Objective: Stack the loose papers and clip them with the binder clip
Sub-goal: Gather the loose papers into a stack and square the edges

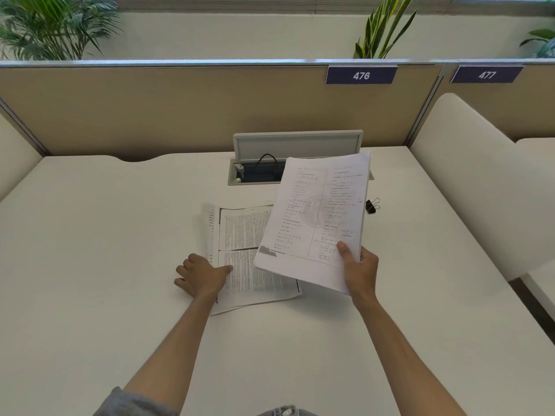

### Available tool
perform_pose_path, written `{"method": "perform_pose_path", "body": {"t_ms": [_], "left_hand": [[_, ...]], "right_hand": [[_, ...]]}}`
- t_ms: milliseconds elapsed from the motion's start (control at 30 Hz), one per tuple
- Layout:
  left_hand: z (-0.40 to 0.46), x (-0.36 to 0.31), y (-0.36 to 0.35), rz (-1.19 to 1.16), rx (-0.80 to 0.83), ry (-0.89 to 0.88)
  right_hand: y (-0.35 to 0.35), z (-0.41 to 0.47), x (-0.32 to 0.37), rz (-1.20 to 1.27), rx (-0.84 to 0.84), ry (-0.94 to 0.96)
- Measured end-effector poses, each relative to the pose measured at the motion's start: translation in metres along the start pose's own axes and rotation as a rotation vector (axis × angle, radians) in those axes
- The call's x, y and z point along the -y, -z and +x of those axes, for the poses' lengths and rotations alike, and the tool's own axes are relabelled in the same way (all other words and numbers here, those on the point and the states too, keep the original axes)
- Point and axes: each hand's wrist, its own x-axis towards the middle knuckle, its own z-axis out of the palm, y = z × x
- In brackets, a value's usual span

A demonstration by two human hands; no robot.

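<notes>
Papers [315, 211] lifted by right hand [360, 268]; others [255, 274] on desk [90, 235].

Count: 2 paper bundles [318, 217] [249, 265], 1 binder clip [371, 206], 2 number signs [361, 75] [486, 74], 3 plants [51, 25] [381, 28] [543, 40].

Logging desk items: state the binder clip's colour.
Black body with thin wire handles: the binder clip on the table, head view.
</notes>
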Motion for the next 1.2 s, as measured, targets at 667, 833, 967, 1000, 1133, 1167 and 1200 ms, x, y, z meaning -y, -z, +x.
{"method": "perform_pose_path", "body": {"t_ms": [667, 833, 967, 1000, 1133, 1167, 1200], "left_hand": [[-0.026, -0.027, 0.04, -0.925, 0.582, -0.384], [-0.033, -0.038, 0.049, -1.044, 0.64, -0.351], [-0.035, -0.04, 0.05, -1.116, 0.696, -0.325], [-0.036, -0.041, 0.05, -1.127, 0.708, -0.322], [-0.038, -0.041, 0.048, -1.113, 0.741, -0.348], [-0.04, -0.042, 0.048, -1.108, 0.744, -0.349], [-0.04, -0.043, 0.049, -1.103, 0.749, -0.346]], "right_hand": [[-0.006, -0.004, 0.013, 0.032, 0.276, -0.05], [-0.007, -0.002, 0.015, -0.008, 0.283, -0.036], [-0.005, 0.003, 0.015, -0.056, 0.264, -0.036], [-0.004, 0.004, 0.017, -0.038, 0.277, -0.046], [-0.006, 0.006, 0.028, 0.104, 0.341, -0.183], [-0.006, 0.007, 0.029, 0.127, 0.354, -0.196], [-0.006, 0.008, 0.031, 0.14, 0.361, -0.196]]}}
